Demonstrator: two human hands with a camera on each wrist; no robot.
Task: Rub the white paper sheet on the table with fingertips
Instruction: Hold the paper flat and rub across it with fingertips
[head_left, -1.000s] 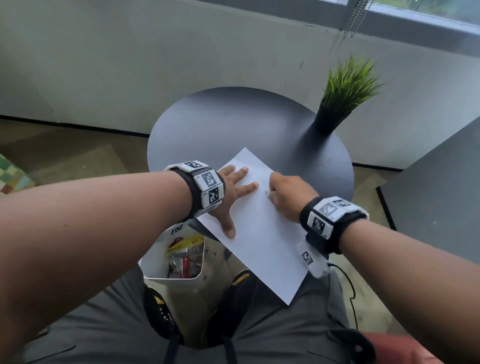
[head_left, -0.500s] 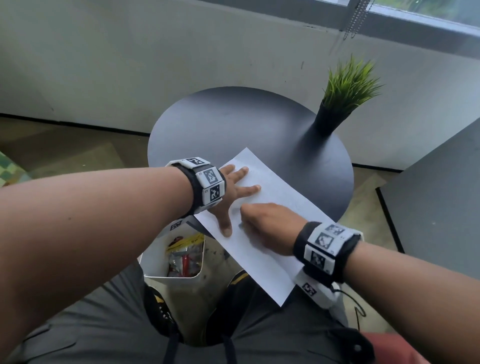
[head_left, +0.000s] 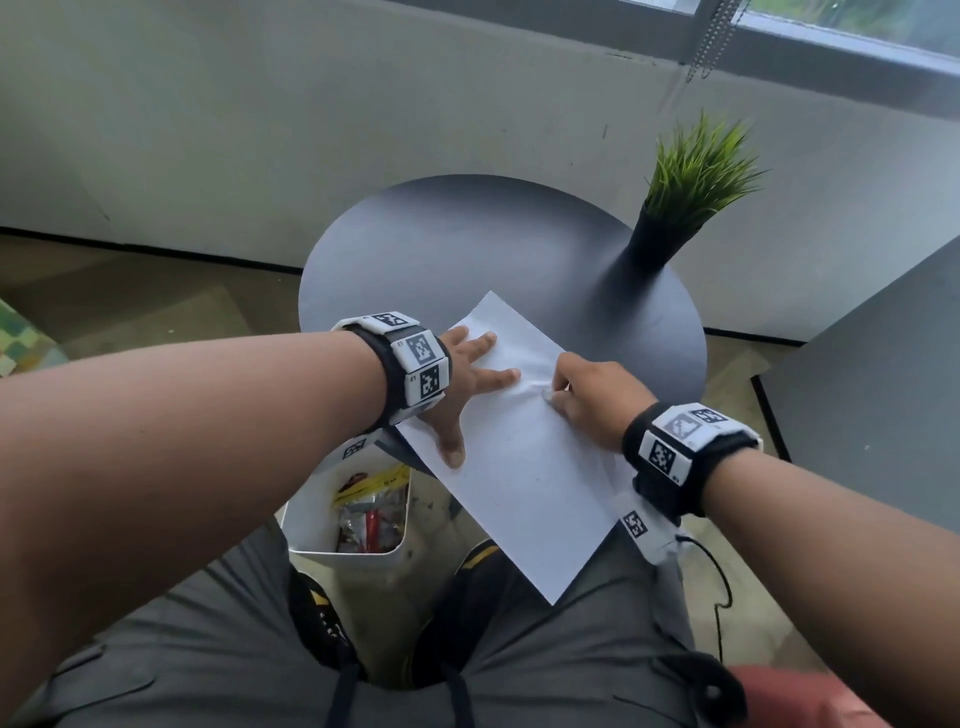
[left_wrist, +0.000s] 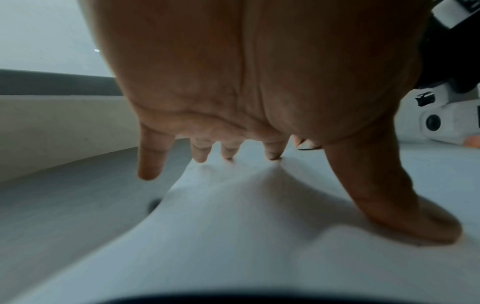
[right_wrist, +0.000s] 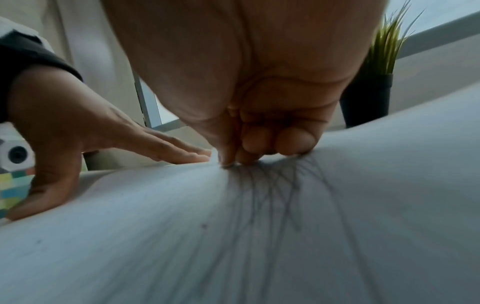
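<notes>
A seated person works a white paper sheet (head_left: 524, 467) laid slantwise on the near part of a round dark table (head_left: 441, 249), the sheet's near corner hanging off the table edge over the person's grey-trousered lap. The left hand (head_left: 467, 384) lies flat with fingers spread wide and straight, pressing the sheet's left edge, thumb stretched toward the near side; the left wrist view shows the little finger lifted over bare table beside the paper. The right hand (head_left: 587, 395) is bunched, its fingers curled under so the fingertips (right_wrist: 249, 158) dig into the middle of the sheet just right of the left hand's fingers, and the paper puckers into small wrinkles at that spot; it grips nothing. Faint dark pencil-like lines fan across the sheet near those fingertips. A potted grass plant (head_left: 691, 176) in a black pot stands at the table's far right. A white bin (head_left: 353, 514) holding wrappers sits on the floor below the table's near left edge
</notes>
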